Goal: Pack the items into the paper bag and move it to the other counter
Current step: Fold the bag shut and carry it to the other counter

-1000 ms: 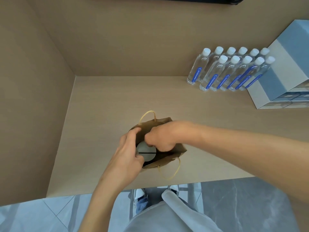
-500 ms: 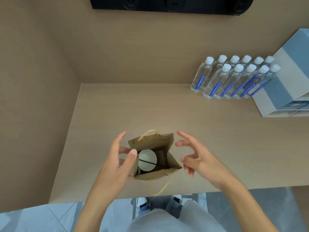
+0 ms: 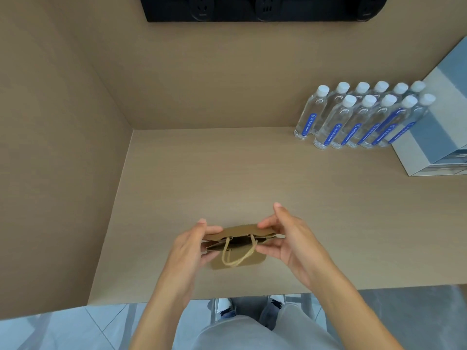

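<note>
Both my hands are on the paper bag [image 3: 237, 261], which stands on the bench [image 3: 227, 173] near its front edge, right in front of me. My left hand [image 3: 188, 248] pinches the left end of the bag's top edge between thumb and fingers; my right hand [image 3: 288, 241] pinches the right end the same way, index finger raised. The bag mouth is squeezed nearly flat into a narrow dark slit, so I can't tell what is inside. 1 rope handle [image 3: 238, 253] flops over the near face of the bag. At the back right of the bench, well apart from the bag, 11 water bottles [image 3: 358, 117] with white caps and blue labels stand in 2 rows, touching each other. Just beside them on the right is a stack of grey-blue and white boxes [image 3: 434, 137], cut off by the frame edge. A black panel with sockets [image 3: 262, 7] is on the back wall above. Below the bench edge I see my grey trousers [image 3: 252, 332], shoes and a tiled floor [image 3: 50, 332].
</note>
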The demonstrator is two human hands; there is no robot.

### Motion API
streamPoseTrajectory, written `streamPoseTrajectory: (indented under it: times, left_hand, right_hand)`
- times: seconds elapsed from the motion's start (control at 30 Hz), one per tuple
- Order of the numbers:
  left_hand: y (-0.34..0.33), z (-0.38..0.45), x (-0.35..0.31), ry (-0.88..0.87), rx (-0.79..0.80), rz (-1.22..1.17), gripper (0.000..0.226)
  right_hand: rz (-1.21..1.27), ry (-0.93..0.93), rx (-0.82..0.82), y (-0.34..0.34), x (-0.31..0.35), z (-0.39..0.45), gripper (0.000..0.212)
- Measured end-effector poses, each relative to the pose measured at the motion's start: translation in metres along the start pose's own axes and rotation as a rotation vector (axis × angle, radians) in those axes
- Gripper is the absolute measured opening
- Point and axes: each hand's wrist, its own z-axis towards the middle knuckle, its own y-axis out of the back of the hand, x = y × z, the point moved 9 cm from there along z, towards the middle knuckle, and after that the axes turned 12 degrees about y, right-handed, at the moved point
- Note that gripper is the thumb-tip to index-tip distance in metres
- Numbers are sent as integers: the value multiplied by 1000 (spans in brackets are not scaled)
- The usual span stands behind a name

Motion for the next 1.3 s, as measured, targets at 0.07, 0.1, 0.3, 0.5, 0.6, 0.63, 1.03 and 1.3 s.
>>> streamPoseTrajectory:
  times: [0.07, 0.1, 0.3, 0.5, 0.6, 0.63, 1.03, 1.3]
  left_hand:
    - [0, 3, -2, -37, -69, 71, 20]
    - [-1, 4, -3, -68, -110, 137, 18]
    - [-8, 13, -1, -182, -136, 316, 45]
    - [-10, 18, -2, -345, -165, 507, 34]
    - [-7, 24, 1, -375, -129, 482, 33]
    - [-7, 26, 2, -373, -110, 473, 32]
    - [-30, 23, 0, -419, -21, 357, 40]
    - [-162, -4, -1, -506, 227, 463, 19]
  right_hand:
    - [-95, 29, -25, 1, -3, 4, 29]
    - [-179, 77, -23, 1, -2, 5, 20]
    - [-493, 223, 1, 11, -10, 10, 41]
    - [-516, 305, 34, 27, -24, 21, 37]
    - [-478, 308, 33, 34, -32, 28, 31]
    - [-470, 316, 34, 34, -33, 30, 28]
    - [-275, 433, -176, 63, -26, 12, 22]
    - [-179, 576, -424, 177, 9, -68, 20]
